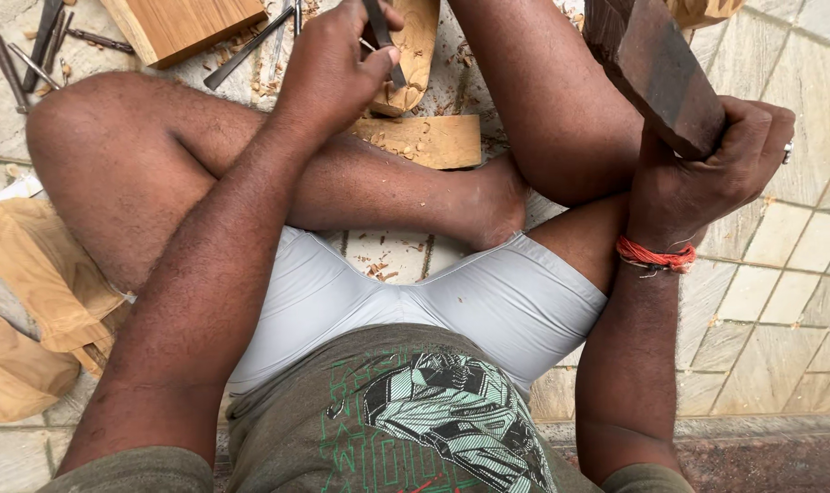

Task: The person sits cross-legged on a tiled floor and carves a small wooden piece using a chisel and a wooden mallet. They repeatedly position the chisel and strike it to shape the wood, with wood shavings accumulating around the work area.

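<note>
Underneath, pale stone floor tiles (780, 246) carry wood shavings (378, 269).

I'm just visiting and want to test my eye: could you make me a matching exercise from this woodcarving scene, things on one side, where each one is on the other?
Things:
1. chisel
2. wooden mallet
3. red thread band
4. wood plank

Places:
A. around the right wrist
B. on the floor at top left, beyond the knee
C. gripped in the left hand, tip on the carved wood piece
D. raised in the right hand

Pairs: 1-C, 2-D, 3-A, 4-B
</note>
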